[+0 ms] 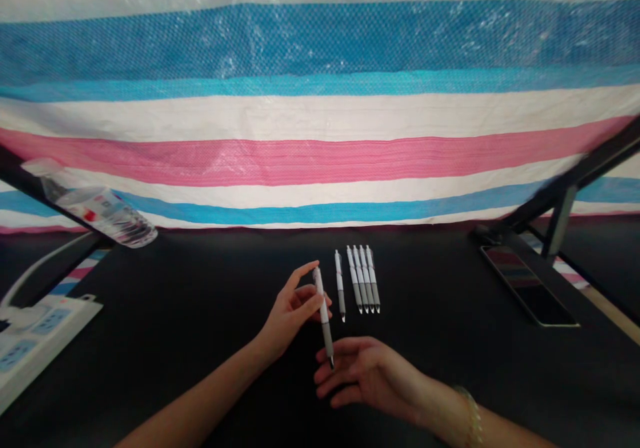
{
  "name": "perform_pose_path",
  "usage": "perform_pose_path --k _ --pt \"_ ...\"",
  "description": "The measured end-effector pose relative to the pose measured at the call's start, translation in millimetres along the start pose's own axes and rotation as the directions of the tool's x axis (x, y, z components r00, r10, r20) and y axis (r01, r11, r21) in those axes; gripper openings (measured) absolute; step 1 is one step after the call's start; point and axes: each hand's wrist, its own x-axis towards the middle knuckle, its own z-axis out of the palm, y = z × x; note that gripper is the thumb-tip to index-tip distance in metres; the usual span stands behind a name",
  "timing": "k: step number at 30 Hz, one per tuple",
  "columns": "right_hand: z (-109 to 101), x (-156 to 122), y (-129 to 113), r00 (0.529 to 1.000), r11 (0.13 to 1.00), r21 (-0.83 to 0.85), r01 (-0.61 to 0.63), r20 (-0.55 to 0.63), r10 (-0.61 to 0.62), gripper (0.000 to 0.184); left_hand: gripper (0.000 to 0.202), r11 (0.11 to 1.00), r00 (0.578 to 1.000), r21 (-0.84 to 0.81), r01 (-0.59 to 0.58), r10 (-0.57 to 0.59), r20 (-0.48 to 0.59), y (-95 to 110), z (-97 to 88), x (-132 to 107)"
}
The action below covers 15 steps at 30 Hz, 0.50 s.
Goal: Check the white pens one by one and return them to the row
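My left hand point(295, 305) is closed around a white pen with a grey grip point(323, 311). Its index finger lies on the pen's top end, and the tip points down toward me. Just below, my right hand point(357, 371) has its fingers apart beside the pen's tip; whether they touch it I cannot tell. A beaded bracelet circles that wrist. Beyond the hands, a single matching pen point(339, 285) lies on the black table point(210, 281). To its right, a row of several more such pens point(364, 279) lies side by side, all tips toward me.
A phone point(527, 285) lies at the right, near a black metal support point(557, 221). At the left are a tilted clear plastic bottle point(107, 211) and a white power strip point(45, 335) with a cable. Striped plastic sheeting point(320, 161) hangs behind the table.
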Motion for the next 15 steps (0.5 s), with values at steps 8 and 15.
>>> perform_pose_path --k 8,15 --pt "-2 1 2 0.999 0.998 -0.055 -0.013 -0.04 0.011 0.039 0.07 0.999 0.996 0.04 -0.001 0.005 -0.086 4 1.1 7" --pt "-7 3 11 0.999 0.989 -0.145 0.001 -0.04 -0.006 0.036 0.071 0.972 0.983 0.236 0.017 0.027 -0.18 11 0.8 37"
